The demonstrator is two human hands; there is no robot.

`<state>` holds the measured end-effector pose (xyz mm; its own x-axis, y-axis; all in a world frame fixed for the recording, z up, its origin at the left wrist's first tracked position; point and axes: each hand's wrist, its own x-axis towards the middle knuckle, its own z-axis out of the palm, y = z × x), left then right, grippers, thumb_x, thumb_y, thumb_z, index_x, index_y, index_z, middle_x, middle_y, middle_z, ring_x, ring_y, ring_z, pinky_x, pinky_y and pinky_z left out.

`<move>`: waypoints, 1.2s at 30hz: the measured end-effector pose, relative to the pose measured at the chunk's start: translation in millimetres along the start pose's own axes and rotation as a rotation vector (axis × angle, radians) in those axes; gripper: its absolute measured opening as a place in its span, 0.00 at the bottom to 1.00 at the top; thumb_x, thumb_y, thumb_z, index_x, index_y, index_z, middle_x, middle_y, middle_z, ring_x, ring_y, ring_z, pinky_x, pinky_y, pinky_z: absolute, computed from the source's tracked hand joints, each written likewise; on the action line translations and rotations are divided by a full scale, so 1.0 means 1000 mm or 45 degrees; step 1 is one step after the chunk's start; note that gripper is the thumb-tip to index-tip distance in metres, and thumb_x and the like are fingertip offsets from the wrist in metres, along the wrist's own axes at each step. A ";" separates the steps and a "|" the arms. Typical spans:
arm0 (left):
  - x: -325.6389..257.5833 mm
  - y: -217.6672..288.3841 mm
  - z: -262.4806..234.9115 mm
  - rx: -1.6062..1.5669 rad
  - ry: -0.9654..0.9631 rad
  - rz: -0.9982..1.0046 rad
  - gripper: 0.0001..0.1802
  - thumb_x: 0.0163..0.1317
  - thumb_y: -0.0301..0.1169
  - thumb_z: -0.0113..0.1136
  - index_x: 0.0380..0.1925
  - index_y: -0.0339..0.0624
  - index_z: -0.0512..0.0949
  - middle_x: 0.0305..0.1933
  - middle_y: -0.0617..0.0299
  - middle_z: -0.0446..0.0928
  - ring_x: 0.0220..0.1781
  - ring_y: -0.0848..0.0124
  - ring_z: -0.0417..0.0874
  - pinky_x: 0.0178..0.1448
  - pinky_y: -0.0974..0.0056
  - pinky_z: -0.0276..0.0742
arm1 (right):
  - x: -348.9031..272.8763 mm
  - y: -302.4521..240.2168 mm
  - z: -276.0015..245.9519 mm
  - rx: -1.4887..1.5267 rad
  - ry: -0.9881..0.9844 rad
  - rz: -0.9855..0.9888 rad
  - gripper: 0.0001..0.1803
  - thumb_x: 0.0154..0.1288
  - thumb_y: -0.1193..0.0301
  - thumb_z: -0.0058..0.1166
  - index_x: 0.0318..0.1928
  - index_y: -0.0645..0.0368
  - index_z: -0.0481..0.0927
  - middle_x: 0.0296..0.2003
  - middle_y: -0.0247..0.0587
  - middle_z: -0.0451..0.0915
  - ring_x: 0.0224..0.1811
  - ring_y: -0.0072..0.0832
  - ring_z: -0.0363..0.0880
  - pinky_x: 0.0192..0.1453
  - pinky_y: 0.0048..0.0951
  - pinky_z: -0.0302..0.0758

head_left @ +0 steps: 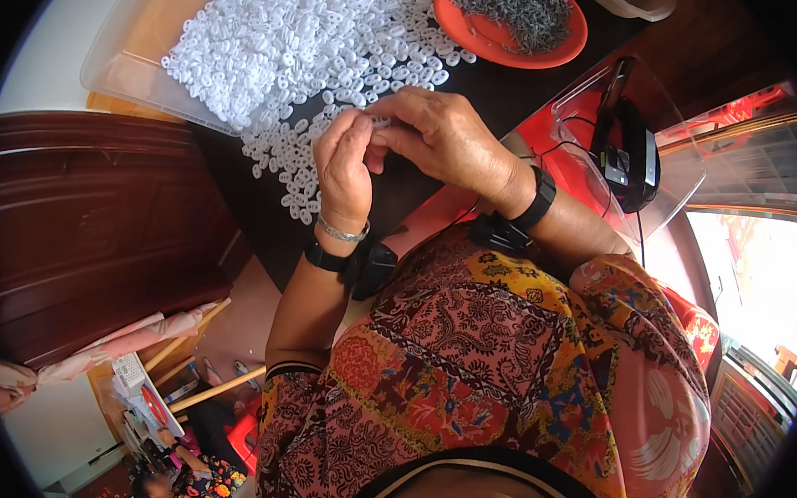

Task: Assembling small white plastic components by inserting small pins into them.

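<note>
My left hand (344, 164) and my right hand (446, 138) meet above a dark table (508, 96), fingertips pinched together on a small white plastic piece (379, 120). Just beyond them lies a large heap of the same small white plastic pieces (292, 42), spilling from a clear plastic tray (117, 72) onto the table. An orange plate (484, 37) holding several thin grey metal parts (513, 10) stands at the far right. Both wrists wear black bands; the left also has a silver bracelet.
A clear plastic box (668, 165) with a black device and cable (628, 144) inside sits to the right on a red surface. Dark wooden furniture (90, 221) stands to the left. Low in the view, wooden sticks and another person are seen on the floor.
</note>
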<state>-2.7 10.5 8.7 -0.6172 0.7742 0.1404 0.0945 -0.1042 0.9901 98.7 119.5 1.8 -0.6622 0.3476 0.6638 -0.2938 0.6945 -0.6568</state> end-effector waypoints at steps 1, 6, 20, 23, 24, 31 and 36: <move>-0.001 0.000 0.000 -0.007 -0.001 0.009 0.16 0.66 0.36 0.45 0.21 0.40 0.70 0.16 0.70 0.65 0.17 0.81 0.62 0.22 0.74 0.56 | 0.000 -0.003 0.000 -0.002 -0.004 0.028 0.13 0.54 0.72 0.61 0.41 0.60 0.79 0.30 0.43 0.79 0.32 0.40 0.80 0.35 0.33 0.76; -0.005 -0.007 -0.004 -0.016 -0.025 -0.024 0.16 0.66 0.35 0.44 0.21 0.41 0.69 0.17 0.69 0.65 0.16 0.81 0.62 0.20 0.74 0.56 | 0.000 -0.002 -0.001 0.024 -0.040 0.011 0.12 0.55 0.73 0.60 0.40 0.61 0.79 0.29 0.43 0.79 0.32 0.40 0.80 0.34 0.33 0.76; -0.001 0.000 -0.007 -0.080 0.145 0.092 0.18 0.67 0.39 0.44 0.23 0.41 0.72 0.16 0.69 0.64 0.14 0.82 0.59 0.18 0.75 0.51 | 0.066 -0.021 -0.034 -0.074 -0.413 0.263 0.10 0.60 0.71 0.57 0.37 0.65 0.80 0.29 0.45 0.81 0.31 0.26 0.81 0.36 0.26 0.76; 0.003 -0.004 -0.018 -0.119 0.252 0.131 0.17 0.66 0.39 0.44 0.25 0.40 0.73 0.15 0.69 0.64 0.14 0.81 0.59 0.18 0.75 0.52 | 0.145 0.004 -0.056 -0.647 -0.032 -0.346 0.07 0.59 0.72 0.55 0.34 0.63 0.80 0.25 0.45 0.80 0.25 0.25 0.78 0.31 0.28 0.74; 0.005 -0.005 -0.023 -0.092 0.296 0.100 0.15 0.66 0.38 0.45 0.26 0.40 0.73 0.15 0.69 0.64 0.14 0.81 0.59 0.18 0.75 0.52 | 0.165 -0.009 -0.060 -0.453 0.141 -0.083 0.23 0.53 0.73 0.53 0.53 0.59 0.74 0.32 0.58 0.80 0.34 0.51 0.79 0.42 0.44 0.76; 0.020 -0.002 -0.046 -0.354 0.482 0.106 0.10 0.61 0.32 0.48 0.23 0.41 0.72 0.14 0.68 0.64 0.13 0.81 0.59 0.17 0.74 0.51 | 0.169 0.055 -0.034 -0.856 -0.191 -0.299 0.09 0.59 0.68 0.53 0.33 0.61 0.80 0.25 0.46 0.80 0.25 0.34 0.79 0.31 0.33 0.74; 0.026 -0.010 -0.055 -0.405 0.475 0.027 0.10 0.62 0.32 0.47 0.26 0.39 0.72 0.15 0.66 0.64 0.13 0.79 0.59 0.18 0.74 0.53 | 0.112 0.068 0.013 -0.805 -0.756 -0.001 0.09 0.50 0.63 0.52 0.30 0.51 0.81 0.29 0.41 0.81 0.34 0.41 0.80 0.39 0.41 0.75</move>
<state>-62.5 -3.2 3.0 -0.8608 0.4997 0.0968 -0.0971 -0.3479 0.9325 -4.4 197.5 26.6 -0.9643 0.0827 0.2517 0.0270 0.9758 -0.2172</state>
